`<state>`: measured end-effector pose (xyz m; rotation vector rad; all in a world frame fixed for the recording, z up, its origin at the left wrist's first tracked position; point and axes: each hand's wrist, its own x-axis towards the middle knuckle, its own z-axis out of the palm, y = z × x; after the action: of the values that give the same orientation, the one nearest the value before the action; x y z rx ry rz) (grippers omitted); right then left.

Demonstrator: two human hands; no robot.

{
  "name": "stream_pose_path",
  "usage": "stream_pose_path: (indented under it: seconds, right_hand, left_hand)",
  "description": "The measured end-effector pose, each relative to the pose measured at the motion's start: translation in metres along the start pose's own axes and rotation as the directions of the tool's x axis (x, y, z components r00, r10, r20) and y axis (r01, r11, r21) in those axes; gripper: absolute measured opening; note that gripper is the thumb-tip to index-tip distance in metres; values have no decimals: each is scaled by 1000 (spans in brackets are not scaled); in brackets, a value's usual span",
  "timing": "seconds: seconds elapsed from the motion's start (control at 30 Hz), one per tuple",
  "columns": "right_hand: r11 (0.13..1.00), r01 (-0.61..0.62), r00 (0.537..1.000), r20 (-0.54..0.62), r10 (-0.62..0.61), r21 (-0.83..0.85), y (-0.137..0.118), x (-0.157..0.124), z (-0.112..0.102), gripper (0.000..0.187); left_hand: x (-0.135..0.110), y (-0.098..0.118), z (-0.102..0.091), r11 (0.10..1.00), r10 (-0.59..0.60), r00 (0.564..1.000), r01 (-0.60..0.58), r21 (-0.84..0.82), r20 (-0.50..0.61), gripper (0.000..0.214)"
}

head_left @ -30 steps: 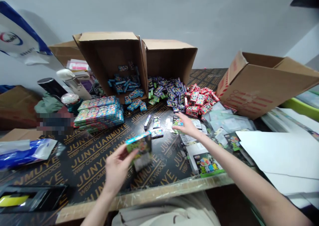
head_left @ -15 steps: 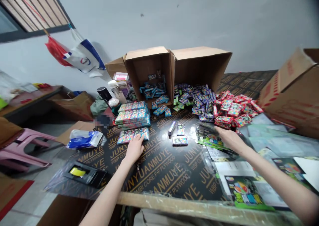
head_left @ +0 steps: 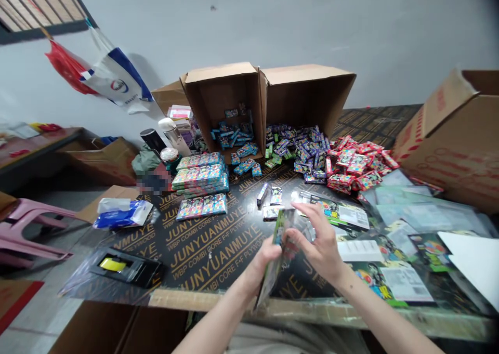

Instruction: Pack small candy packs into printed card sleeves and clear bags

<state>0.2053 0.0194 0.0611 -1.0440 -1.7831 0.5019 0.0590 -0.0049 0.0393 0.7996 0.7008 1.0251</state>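
My left hand [head_left: 262, 264] is closed around the lower part of a printed plastic bag [head_left: 277, 239], held upright and nearly edge-on above the table's front. My right hand [head_left: 322, 242] is at the bag's other side, thumb and lower fingers against its clear plastic, index finger stretched toward the top edge. Just beyond lie three small dark boxes [head_left: 271, 212], partly hidden by the bag. A flat row of blue candy packs [head_left: 201, 207] lies to the left, before a stack of similar blue packs [head_left: 200, 174].
Open cartons [head_left: 307, 73] at the back spill blue, purple and green packs. A red pile [head_left: 360, 161] lies right of them. More printed bags [head_left: 405, 281] cover the right side by a large carton [head_left: 452, 141]. A tape dispenser [head_left: 125, 268] and blue-white packet [head_left: 122, 213] are left.
My left hand has left the blue row and come to the middle. My right hand has drawn back from the bags at right; a printed bag is now between both hands.
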Motion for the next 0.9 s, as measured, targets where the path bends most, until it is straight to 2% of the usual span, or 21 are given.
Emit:
stream_pose_path:
  seconds: [0.03, 0.1, 0.2, 0.3, 0.37, 0.43, 0.53, 0.57, 0.6, 0.67, 0.7, 0.73, 0.77, 0.8, 0.87, 0.9]
  right_hand:
    - [1000, -12, 1000, -16, 12, -9, 3, 3, -6, 41]
    - [999, -36, 999, 28, 35, 5, 6, 8, -14, 38]
    - [1000, -20, 971, 238, 16, 12, 5, 12, -21, 22]
    - [998, 69, 867, 495, -52, -16, 4, 13, -27, 28]
    - [998, 65, 806, 590, -37, -26, 4, 13, -31, 31]
    - [1000, 0, 770, 638, 20, -31, 5, 12, -34, 38]
    - [987, -161, 747, 656, 106, 23, 10, 12, -34, 56]
    - [975, -214, 762, 635, 126, 63, 12, 11, -33, 61]
    - [961, -256, 800, 582, 149, 105, 16, 11, -31, 63]
    - [932, -309, 907, 353, 228, 191, 23, 9, -26, 65]
    - [910, -337, 932, 219, 287, 240, 27, 7, -24, 67]
    - [877, -376, 927, 131, 352, 299, 30, 5, -21, 69]
    - [826, -429, 902, 122, 415, 366, 32, 3, -17, 69]
    - [757, -494, 868, 195, 456, 427, 33, 0, -14, 65]
    - [622, -610, 790, 435, 432, 490, 31, -5, -8, 51]
    - [583, -636, 765, 509, 395, 505, 29, -6, -5, 43]
  left_hand:
    - [-4, 1, -1, 1000, -22, 999, 21, 23, 39, 52]
    - [-9, 4, -2, 995, -67, 992, 58, 83, 104, 57]
    - [-10, 12, 0, 986, -108, 978, 82, 145, 177, 63]
    - [-11, 21, 2, 990, -87, 973, 60, 131, 212, 68]
    - [-12, 22, 2, 990, -85, 977, 59, 130, 197, 65]
    - [-14, 20, 0, 983, -124, 978, 98, 157, 166, 54]
    - [-13, 13, -3, 969, -171, 982, 153, 196, 80, 37]
    - [-13, 11, -4, 968, -170, 985, 160, 191, 37, 34]
    - [-12, 11, -5, 969, -173, 985, 172, 176, -8, 32]
    - [-10, 12, -7, 971, -190, 975, 204, 126, -119, 31]
    - [-9, 13, -7, 971, -194, 966, 214, 105, -172, 30]
    - [-8, 14, -8, 972, -195, 958, 218, 92, -212, 29]
    - [-8, 16, -8, 972, -192, 953, 218, 87, -234, 28]
    - [-7, 17, -9, 973, -184, 954, 211, 94, -236, 28]
    - [-6, 18, -9, 969, -142, 971, 176, 172, -193, 27]
    - [-6, 18, -9, 957, -105, 981, 145, 253, -164, 27]
